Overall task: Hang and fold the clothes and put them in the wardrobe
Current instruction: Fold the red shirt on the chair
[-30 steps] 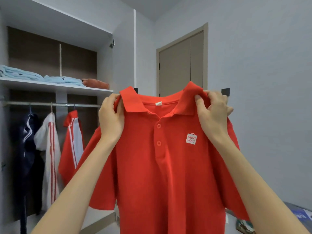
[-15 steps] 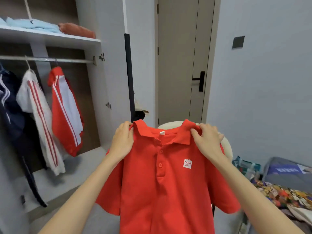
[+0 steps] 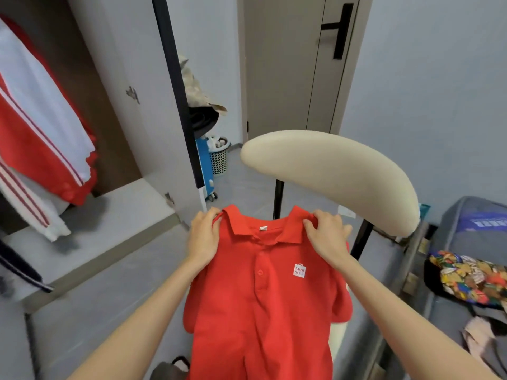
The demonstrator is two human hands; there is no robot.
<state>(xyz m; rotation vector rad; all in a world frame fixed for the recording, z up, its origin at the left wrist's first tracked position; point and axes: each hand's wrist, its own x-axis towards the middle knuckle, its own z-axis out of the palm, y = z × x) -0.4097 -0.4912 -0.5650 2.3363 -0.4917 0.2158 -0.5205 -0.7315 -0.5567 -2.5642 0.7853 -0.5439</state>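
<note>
The red polo shirt (image 3: pixel 260 311) hangs front-on at 6 o'clock in the view, held up at both shoulders. The left grip (image 3: pixel 204 237) pinches it beside the collar at 11 o'clock and the right grip (image 3: pixel 326 237) pinches it at 1 o'clock. A cream chair back (image 3: pixel 329 171) stands just behind at 2 o'clock. The open wardrobe (image 3: pixel 109 212), with a red-and-white jacket (image 3: pixel 41 127) hanging inside, is at 9 o'clock.

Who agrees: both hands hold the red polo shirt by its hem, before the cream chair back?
Wrong: in the head view the left hand and right hand hold the red polo shirt by its collar, before the cream chair back.
</note>
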